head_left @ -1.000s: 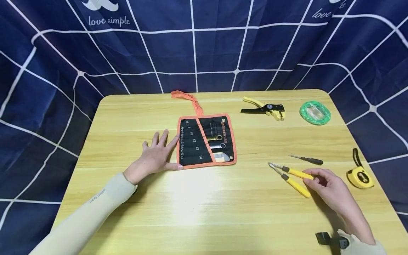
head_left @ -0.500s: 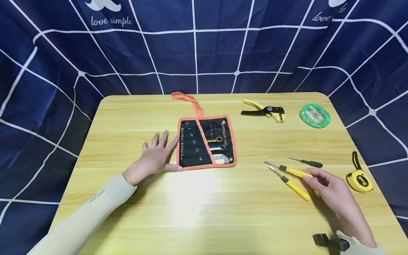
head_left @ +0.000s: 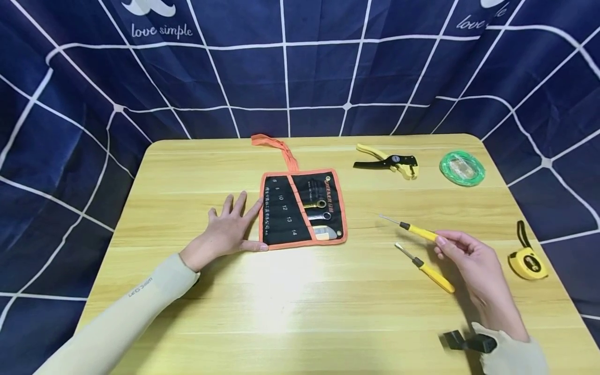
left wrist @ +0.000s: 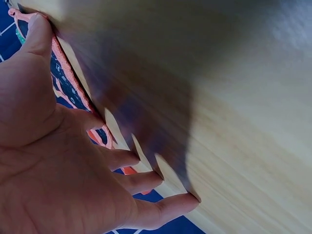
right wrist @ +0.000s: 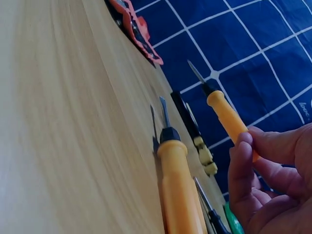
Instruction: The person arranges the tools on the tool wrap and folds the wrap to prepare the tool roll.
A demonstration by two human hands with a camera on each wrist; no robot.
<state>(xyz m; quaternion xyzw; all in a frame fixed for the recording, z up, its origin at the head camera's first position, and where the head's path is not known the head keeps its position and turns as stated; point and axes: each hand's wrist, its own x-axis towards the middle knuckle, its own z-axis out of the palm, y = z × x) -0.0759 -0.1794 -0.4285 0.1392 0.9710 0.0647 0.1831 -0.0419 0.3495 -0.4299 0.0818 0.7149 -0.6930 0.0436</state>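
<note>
My left hand [head_left: 227, 226] lies with fingers spread, its thumb and a fingertip touching the left edge of a black tool pouch [head_left: 283, 219] with orange trim. The pouch also shows in the left wrist view beyond the left hand [left wrist: 73, 161]. My right hand [head_left: 473, 260] pinches the yellow handle of a screwdriver [head_left: 422, 232], raised off the table with its tip pointing toward the pouch. In the right wrist view, thumb and fingertips grip this screwdriver [right wrist: 226, 114] near its handle end. A second yellow screwdriver [head_left: 436, 276] lies on the table below it.
A black-handled screwdriver [right wrist: 214, 219] lies near the right hand, hidden in the head view. Yellow-black wire strippers [head_left: 391, 161] and a green wire coil [head_left: 462, 168] lie at the back. A tape measure [head_left: 528, 262] lies at the right. The pouch holds wrenches [head_left: 320, 215].
My right hand has lifted one yellow screwdriver off the table and moved it slightly away from me and left, above the other one. The left hand stays at the pouch edge.
</note>
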